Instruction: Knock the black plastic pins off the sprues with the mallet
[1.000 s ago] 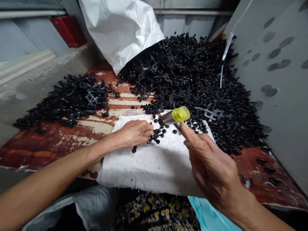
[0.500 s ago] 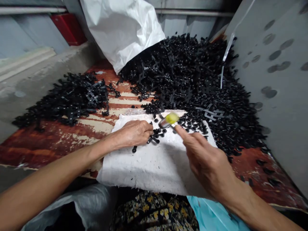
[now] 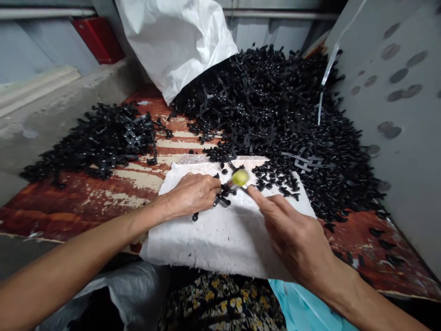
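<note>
In my right hand (image 3: 292,225) is a small hammer (image 3: 240,178) with a yellow end on its head, blurred by motion. Its head is low over black plastic pieces (image 3: 223,201) on a white cloth (image 3: 206,239). My left hand (image 3: 198,191) is closed at the left of these pieces, its fingertips pinching a black plastic piece that they mostly hide. A small black part (image 3: 195,216) pokes out below that hand. Loose black knob-like pieces (image 3: 275,177) lie on the cloth's far right part.
A big heap of black plastic parts (image 3: 275,101) spreads behind the cloth and along its right. At left lies a smaller pile of linked black pieces (image 3: 99,138). A white sack (image 3: 179,41) hangs over the back, and a grey panel (image 3: 396,138) borders the right side.
The hammer head has come down and slightly left, onto or just over the pieces beside my left hand. My left hand has stayed nearly in place.
</note>
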`<state>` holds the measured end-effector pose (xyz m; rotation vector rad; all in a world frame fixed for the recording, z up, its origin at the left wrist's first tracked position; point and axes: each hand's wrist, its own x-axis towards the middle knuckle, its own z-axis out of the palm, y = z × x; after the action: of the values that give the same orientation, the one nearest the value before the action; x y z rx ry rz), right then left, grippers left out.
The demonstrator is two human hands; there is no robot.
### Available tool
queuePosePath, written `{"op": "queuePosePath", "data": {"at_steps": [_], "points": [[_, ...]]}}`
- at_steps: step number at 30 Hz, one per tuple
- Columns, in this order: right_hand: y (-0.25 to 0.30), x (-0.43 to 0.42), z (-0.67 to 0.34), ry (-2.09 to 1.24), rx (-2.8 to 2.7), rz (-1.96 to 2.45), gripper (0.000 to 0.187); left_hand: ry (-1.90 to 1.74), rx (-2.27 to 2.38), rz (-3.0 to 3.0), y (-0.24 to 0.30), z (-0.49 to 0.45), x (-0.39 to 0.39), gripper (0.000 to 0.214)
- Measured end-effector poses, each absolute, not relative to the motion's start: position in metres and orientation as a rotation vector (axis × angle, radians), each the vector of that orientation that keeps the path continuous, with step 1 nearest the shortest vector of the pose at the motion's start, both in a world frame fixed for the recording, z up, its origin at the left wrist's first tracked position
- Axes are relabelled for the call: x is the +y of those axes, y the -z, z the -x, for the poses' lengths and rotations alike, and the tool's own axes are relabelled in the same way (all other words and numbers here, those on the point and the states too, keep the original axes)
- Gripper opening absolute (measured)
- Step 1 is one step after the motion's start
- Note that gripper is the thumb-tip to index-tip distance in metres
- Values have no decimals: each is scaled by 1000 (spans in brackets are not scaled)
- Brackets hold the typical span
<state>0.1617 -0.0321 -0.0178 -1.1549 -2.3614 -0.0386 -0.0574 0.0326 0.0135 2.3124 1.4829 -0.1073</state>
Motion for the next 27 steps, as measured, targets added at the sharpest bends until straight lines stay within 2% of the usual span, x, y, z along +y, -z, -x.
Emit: {"op": "queuePosePath", "data": {"at_steps": [8, 13, 17, 23, 27], "points": [[13, -23, -166, 100, -2425, 1196, 55, -18, 1517, -2407, -8, 65, 19, 28], [13, -24, -169, 159, -2508, 1235, 58, -23, 1610, -2305, -14, 67, 5, 27], [18, -31, -183, 21, -2446, 1319, 54, -174, 1644, -2206, -12, 67, 0, 17], [28, -36, -198, -164, -2195, 1327, 46, -441, 1437, -2073, -3, 60, -1, 39], [35, -36, -201, -276, -2079, 1270, 45, -406, 1345, -1728, -4, 47, 1, 46]]}}
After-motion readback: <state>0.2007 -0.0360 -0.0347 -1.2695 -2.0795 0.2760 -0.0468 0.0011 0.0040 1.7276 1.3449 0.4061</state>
